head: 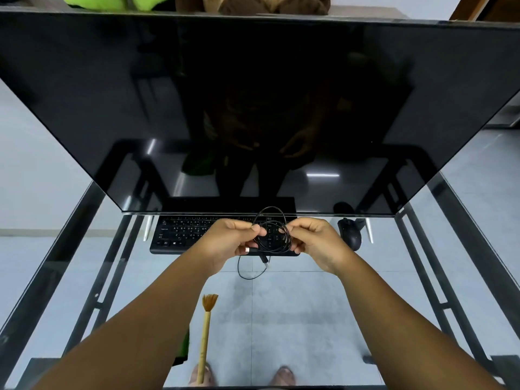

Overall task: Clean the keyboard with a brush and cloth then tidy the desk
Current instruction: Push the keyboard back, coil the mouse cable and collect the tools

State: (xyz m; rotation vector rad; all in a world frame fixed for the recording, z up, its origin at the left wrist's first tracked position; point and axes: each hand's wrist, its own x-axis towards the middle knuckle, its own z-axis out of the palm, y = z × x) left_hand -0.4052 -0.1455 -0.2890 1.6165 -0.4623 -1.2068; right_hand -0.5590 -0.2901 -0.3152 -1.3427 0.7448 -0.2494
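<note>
A black keyboard point(180, 230) lies on the glass desk point(323, 305) under the monitor's lower edge. Above its right half, both hands hold a coiled black cable point(277, 235). My left hand point(230, 240) pinches the coil's left side, with a metal plug end showing by its fingers. My right hand point(315, 239) pinches the right side. A loose loop of the cable hangs below the hands. A wooden brush point(204, 333) with tan bristles lies on the glass near me, bristles pointing away. No cloth is in sight.
A large dark monitor point(253, 108) fills the upper view on two silver feet. A black mouse point(350, 232) sits right of the keyboard. Through the glass I see the desk's black frame, a tiled floor and my feet. Green and brown items lie behind the monitor.
</note>
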